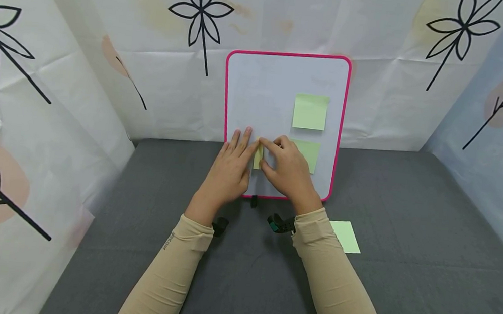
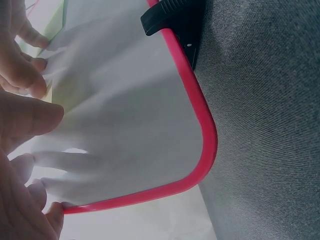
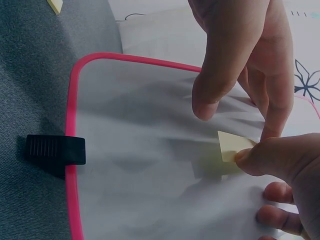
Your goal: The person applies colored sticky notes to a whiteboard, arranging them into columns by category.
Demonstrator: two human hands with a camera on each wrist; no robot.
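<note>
A pale yellow sticky note point(image 1: 258, 156) stands out from the whiteboard point(image 1: 262, 97), seen narrow between the hands. My right hand point(image 1: 290, 173) pinches it, the thumb point(image 3: 250, 159) on its face in the right wrist view. My left hand point(image 1: 230, 167) rests on the lower left of the board, fingers spread and mostly straight, its index fingertip by the note's upper end. Two green sticky notes are on the board's right side, the upper one point(image 1: 310, 112) in full view and the lower one point(image 1: 308, 155) partly behind my right hand.
Another green note point(image 1: 347, 237) lies on the dark grey tabletop point(image 1: 424, 295), partly behind my right sleeve. A black clip point(image 3: 55, 150) grips the board's pink bottom edge. Flower-patterned white sheeting point(image 1: 291, 24) hangs behind the board. A pale yellow corner point(image 3: 56, 5) shows on the cloth.
</note>
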